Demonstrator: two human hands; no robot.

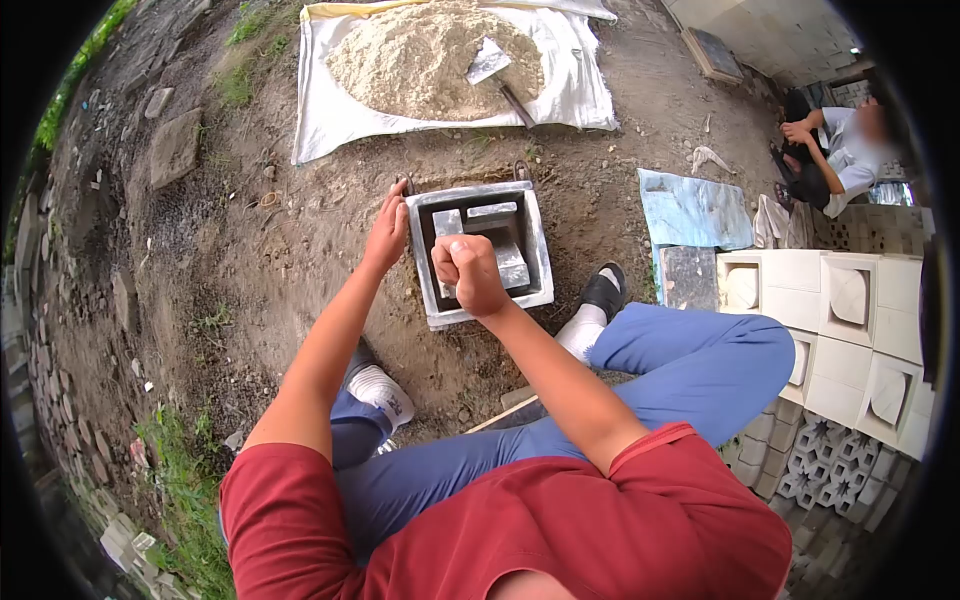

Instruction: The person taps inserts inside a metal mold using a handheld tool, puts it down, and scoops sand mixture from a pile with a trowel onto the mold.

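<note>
A square grey metal mould (541,245) stands on the dirt between my feet, with a raised metal insert (512,252) inside it. My left hand (386,235) lies along the mould's left wall, its fingers stretched out near the upper left corner and a small metal loop. Over the left part of the opening, my right hand (470,272) is closed in a fist with the thumb uppermost. Whatever the fist may hold is hidden beneath it, and it covers part of the insert.
Beyond the mould, a pale powdery heap (425,58) lies on a white sheet (318,128), with a trowel (489,62) resting on it. A blue sheet (693,208) and stacked pale moulded blocks (797,268) are at right. Another person (850,160) sits at upper right.
</note>
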